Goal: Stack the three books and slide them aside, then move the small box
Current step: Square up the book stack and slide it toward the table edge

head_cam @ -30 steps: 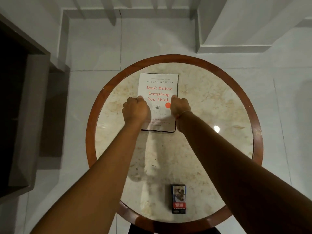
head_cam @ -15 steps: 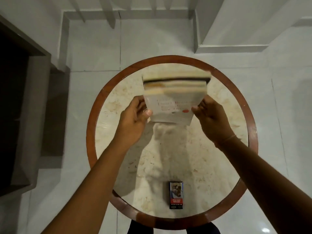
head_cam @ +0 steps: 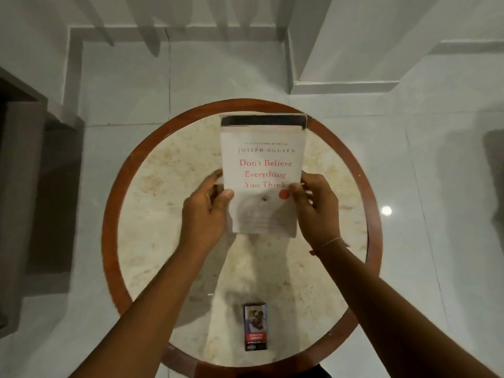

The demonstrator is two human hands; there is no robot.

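Round marble bench [head_cam: 152,186], frame centre: both hands, left [head_cam: 206,214] & right [head_cam: 317,211], pinch book stack [head_cam: 263,175] w/ edge grips, so lower books could slip out.

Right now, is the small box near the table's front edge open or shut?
Shut: the small box lies flat on the table, no flap raised.

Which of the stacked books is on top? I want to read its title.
The white book with red lettering, "Don't Believe Everything You Think"; only a dark edge of the books beneath shows at the far end.
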